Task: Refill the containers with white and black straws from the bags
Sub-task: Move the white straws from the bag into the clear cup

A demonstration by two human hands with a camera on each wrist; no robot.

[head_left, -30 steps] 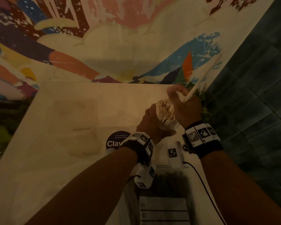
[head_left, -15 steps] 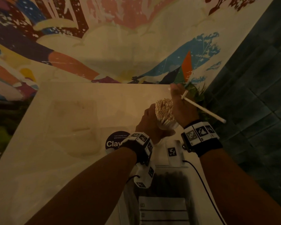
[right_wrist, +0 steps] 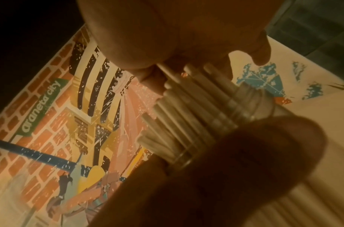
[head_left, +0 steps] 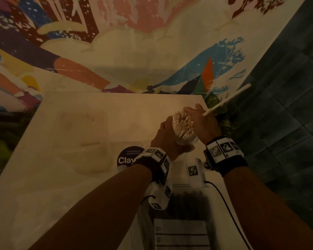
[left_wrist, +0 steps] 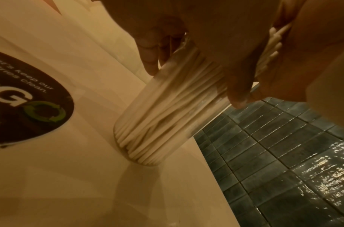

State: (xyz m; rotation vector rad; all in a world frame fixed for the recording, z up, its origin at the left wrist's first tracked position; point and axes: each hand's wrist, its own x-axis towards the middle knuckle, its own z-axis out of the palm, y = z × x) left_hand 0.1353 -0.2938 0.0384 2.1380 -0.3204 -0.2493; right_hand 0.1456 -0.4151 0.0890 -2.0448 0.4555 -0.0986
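A clear, round glass jar (left_wrist: 153,122) packed tight with white paper straws (head_left: 182,122) stands upright on the pale countertop (head_left: 79,177), near its right edge and toward the far side. The open straw ends are seen fanned above the rim in the head view, while the left wrist view shows the jar's base set flat on the counter.

The jar is gripped on its left side by the left hand (head_left: 165,139), fingers curled round the glass with the thumb across the near side. The right hand (head_left: 203,123) is laid against the right side of the straw bundle, and a single white straw (head_left: 227,100) is pinched in its fingers — the straw slants up and away to the right, past the counter's edge. In the right wrist view the fingertips are seen among the tops of the bundled straws.

Just left of the jar, on the counter, a dark round sticker (head_left: 127,159) with white lettering is partly covered by the left wrist. Nearer, below the wrists, a clear bag of black straws (head_left: 188,202) with a white label is seen. Green leaves (head_left: 213,100) show at the far right corner of the counter. A painted mural (head_left: 116,42) fills the far wall — dark tiles (head_left: 287,123) lie to the right.
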